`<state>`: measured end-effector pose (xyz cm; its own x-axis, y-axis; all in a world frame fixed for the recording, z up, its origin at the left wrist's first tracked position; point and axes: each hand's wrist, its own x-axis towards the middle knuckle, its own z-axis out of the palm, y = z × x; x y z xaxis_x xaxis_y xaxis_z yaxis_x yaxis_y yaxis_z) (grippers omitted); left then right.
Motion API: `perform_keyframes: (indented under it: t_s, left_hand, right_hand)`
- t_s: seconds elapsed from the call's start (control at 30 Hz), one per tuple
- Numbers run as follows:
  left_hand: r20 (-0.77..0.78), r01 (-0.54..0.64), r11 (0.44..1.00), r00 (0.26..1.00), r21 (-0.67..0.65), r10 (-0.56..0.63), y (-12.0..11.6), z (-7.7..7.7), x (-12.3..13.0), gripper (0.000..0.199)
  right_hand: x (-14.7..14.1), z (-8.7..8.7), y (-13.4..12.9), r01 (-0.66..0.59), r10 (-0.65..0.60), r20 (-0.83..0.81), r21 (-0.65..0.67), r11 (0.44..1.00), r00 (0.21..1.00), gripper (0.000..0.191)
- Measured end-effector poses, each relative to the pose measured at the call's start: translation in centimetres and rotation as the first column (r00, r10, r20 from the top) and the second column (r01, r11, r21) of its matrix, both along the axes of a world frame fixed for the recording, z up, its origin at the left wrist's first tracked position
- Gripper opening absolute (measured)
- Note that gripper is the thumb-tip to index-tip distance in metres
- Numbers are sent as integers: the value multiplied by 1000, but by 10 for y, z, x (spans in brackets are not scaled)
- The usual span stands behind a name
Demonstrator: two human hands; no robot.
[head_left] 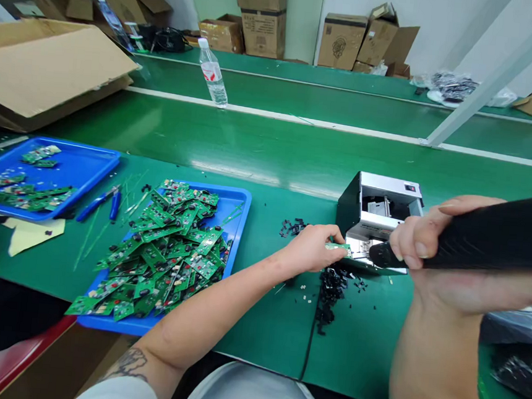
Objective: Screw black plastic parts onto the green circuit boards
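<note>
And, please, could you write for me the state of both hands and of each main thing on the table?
Left hand: pinching a small green board at the machine
Right hand: gripping a black tool
Machine: front open; on or off unclear
Nearer blue tray: heaped, boards overhanging its rim
Farther blue tray: partly filled
Pliers: lying, handles apart
Bottle: standing, capped
Black pieces: loose, piled
</note>
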<state>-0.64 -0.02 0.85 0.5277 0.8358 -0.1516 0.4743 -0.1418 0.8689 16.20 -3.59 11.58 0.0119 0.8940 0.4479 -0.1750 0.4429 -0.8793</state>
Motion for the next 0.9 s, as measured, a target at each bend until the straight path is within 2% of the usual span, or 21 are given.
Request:
perform_keyframes:
  t_s: [0.07, 0.23, 0.47, 0.63, 0.9]
  left_hand:
    - [-2, -3, 1000, 1000, 12, 3, 0, 0, 0, 32]
    - [2, -12, 998, 1000, 62, 12, 0, 1, 1, 29]
    - [-1, 3, 995, 1000, 96, -3, 1, 3, 1, 27]
    - [-17, 3, 994, 1000, 105, -1, 1, 5, 1, 26]
    - [7, -7, 992, 1000, 130, 7, 2, 3, 1, 24]
  right_hand:
    - [-5, -3, 4, -29, 31, -34, 81, 996, 999, 76]
    - [-8, -9, 5, -35, 39, -39, 100, 994, 998, 78]
    - [-8, -8, 5, -120, 120, -77, 2, 993, 990, 74]
    - [-12, -6, 7, -112, 114, -49, 43, 993, 992, 73]
    - [-17, -6, 5, -163, 163, -45, 7, 987, 986, 74]
